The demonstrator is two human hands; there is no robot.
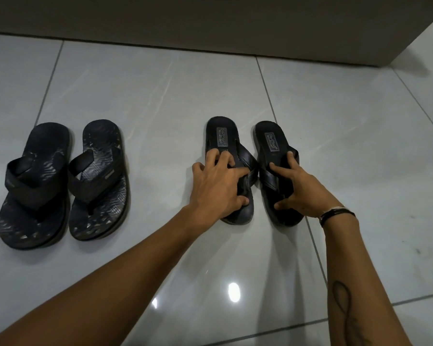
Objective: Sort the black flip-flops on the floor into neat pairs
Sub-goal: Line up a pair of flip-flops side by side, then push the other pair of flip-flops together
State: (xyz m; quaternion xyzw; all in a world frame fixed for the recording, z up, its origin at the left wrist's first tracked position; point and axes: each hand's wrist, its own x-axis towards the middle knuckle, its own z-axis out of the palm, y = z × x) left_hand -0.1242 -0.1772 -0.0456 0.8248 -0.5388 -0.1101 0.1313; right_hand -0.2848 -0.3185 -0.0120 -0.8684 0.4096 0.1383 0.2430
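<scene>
Two pairs of black flip-flops lie on the tiled floor. On the left, a patterned pair with wide straps sits side by side: one flip-flop (pixel 35 191) and its mate (pixel 100 186), heels away from me. On the right lies a smooth pair with heel labels. My left hand (pixel 218 183) grips the strap of the left labelled flip-flop (pixel 221 136). Beside it, my right hand (pixel 298 188) holds the strap and inner edge of the right labelled flip-flop (pixel 270 138). These two nearly touch at the straps.
Glossy pale floor tiles (pixel 160 101) with grey grout lines spread all around. A dark wall base (pixel 210 23) runs along the far side, with a corner at the upper right. A lamp glare spot (pixel 233 292) shows on the floor near me.
</scene>
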